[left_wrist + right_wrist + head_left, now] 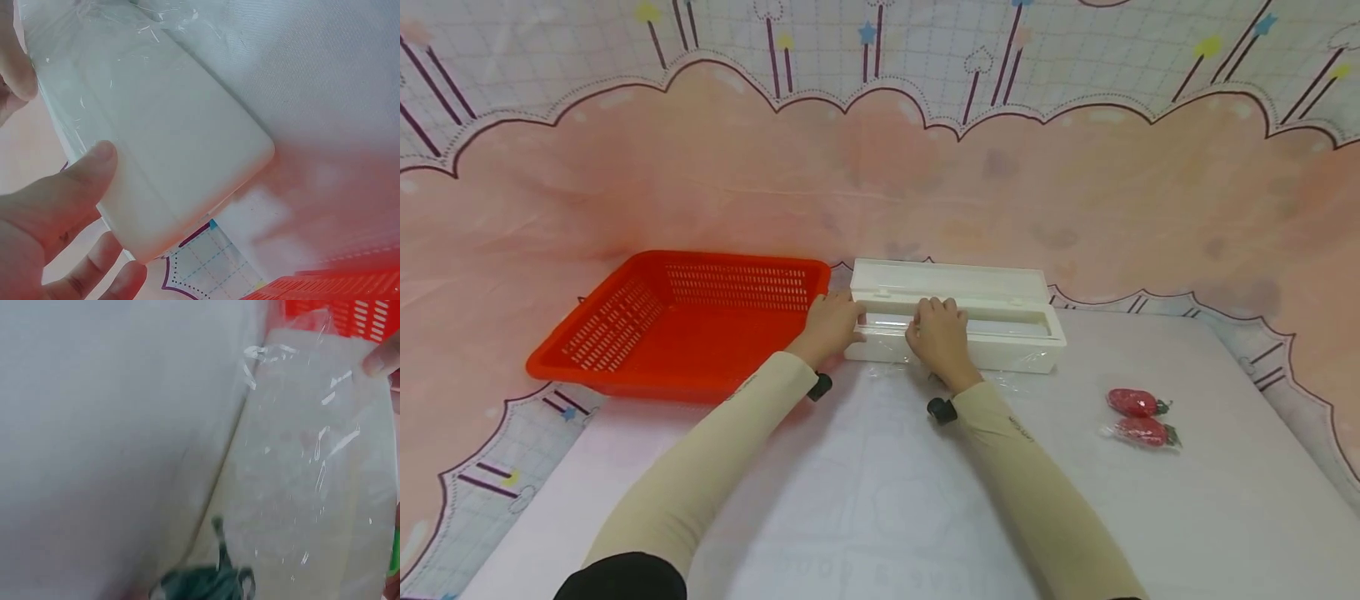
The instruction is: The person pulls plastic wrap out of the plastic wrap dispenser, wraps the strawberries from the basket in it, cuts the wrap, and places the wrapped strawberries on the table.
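Note:
A white cling film dispenser box (pixel 1015 348) stands lengthwise with its lid (pixel 955 273) raised at the back. Clear cling film (pixel 312 444) drapes over its front face. My left hand (pixel 831 325) grips the box's left end, its thumb (pixel 94 165) on the film-covered front and the other fingers behind. My right hand (pixel 940 337) has its fingers curled over the box's front edge at the film, near the middle. A green leafy stem (pixel 209 581) shows below the right palm; I cannot tell whether that hand holds it. Most of the right hand is outside the right wrist view.
An orange-red plastic basket (pixel 625 385) stands left of the box, beside my left hand. Two red fruits with green stems, one (pixel 1135 402) behind the other (pixel 1146 432), lie in clear wrap at the right. White cloth (pixel 850 517) covers the table; a patterned curtain hangs behind.

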The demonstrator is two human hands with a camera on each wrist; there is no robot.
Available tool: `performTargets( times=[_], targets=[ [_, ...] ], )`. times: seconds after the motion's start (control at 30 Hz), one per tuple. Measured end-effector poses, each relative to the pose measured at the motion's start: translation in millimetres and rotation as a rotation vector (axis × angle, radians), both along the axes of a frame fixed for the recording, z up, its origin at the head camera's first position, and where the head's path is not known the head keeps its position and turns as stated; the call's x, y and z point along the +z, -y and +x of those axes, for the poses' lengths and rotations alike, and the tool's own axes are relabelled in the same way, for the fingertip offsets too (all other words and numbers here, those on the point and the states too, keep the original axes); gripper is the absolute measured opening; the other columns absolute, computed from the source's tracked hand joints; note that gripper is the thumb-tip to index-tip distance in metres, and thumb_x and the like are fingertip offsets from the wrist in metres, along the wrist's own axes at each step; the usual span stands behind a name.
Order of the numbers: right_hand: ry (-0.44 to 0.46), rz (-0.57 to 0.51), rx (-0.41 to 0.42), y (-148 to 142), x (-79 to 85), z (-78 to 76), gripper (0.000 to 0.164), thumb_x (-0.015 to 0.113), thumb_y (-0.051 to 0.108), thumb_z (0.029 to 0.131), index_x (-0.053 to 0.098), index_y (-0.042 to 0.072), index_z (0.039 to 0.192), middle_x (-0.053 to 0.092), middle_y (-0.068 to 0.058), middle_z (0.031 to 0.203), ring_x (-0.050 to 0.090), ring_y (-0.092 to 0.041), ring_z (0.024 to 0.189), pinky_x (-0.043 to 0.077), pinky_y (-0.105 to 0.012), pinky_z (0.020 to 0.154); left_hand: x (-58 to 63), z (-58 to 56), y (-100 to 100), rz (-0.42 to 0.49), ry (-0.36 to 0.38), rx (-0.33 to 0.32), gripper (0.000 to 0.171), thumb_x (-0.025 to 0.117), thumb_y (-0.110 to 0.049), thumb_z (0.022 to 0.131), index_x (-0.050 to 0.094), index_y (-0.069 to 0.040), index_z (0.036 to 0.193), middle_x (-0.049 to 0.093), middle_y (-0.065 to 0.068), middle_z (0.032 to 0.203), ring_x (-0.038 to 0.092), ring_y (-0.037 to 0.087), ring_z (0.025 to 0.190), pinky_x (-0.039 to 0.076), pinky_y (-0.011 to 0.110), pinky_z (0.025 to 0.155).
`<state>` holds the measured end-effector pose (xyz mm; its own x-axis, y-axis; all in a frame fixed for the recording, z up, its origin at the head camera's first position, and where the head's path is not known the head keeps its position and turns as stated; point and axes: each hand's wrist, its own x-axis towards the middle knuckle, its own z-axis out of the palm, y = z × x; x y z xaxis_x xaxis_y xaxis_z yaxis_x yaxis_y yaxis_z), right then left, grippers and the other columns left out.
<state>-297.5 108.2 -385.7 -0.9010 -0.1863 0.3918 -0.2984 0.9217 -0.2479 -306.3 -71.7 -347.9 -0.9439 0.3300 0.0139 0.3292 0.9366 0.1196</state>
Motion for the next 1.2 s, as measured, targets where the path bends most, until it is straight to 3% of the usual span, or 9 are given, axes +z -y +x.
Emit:
performTargets(
  times=[0.4,0.77,1.2],
  targets=[
    [-0.134,0.148,-0.019,-43,0.1,4.9,0.014,0.057,0.015,0.088,0.056,0.002,0.081,0.063,-0.014,0.085,0.054,-0.037,0.098,0.041,-0.054,0.083,0.5,-0.9,0,0.02,0.013,0.004,0.021,0.072,-0.026,0.082,0.064,-0.011,0.094,0.06,0.008,0.101,0.051,0.026,0.097,0.038,0.038,0.088],
    [-0.051,0.103,-0.071,-91,-2.0,12.0,0.016,0.05,0.015,0.091,0.051,0.001,0.083,0.057,-0.017,0.087,0.049,-0.04,0.102,0.035,-0.055,0.085,-0.1,-1.0,1,-0.006,0.008,0.003,0.02,0.071,-0.026,0.082,0.064,-0.011,0.094,0.061,0.008,0.101,0.052,0.026,0.097,0.039,0.039,0.088],
    [-0.086,0.066,-0.081,-125,-0.8,21.0,0.015,0.052,0.013,0.091,0.054,0.0,0.084,0.059,-0.018,0.089,0.05,-0.041,0.101,0.034,-0.06,0.087,-1.3,-1.4,1,0.019,0.033,0.017,0.022,0.072,-0.026,0.081,0.064,-0.011,0.095,0.061,0.008,0.103,0.05,0.025,0.097,0.038,0.038,0.09]
  ],
)
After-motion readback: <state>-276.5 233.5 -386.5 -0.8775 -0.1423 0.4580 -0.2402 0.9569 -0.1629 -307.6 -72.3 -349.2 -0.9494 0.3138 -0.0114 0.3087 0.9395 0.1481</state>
